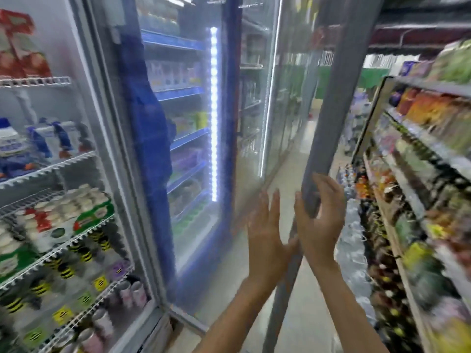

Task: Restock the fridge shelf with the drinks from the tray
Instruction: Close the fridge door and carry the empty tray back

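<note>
Shop fridges line the left of a narrow aisle, facing stocked grocery shelves [420, 159] on the right. Nearest on the left, the open fridge [51, 225] shows wire shelves carrying blurred bottles and cans [84, 253]. Its grey door [331, 138] stands swung out into the aisle. Both hands are at the door's edge: the left hand [267, 238] lies flat with fingers spread open, and the right hand [318, 220] curls its fingers loosely around the edge. No tray is visible.

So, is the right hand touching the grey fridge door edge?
Touching: the head view shows the right hand curled around the grey fridge door edge.
</note>
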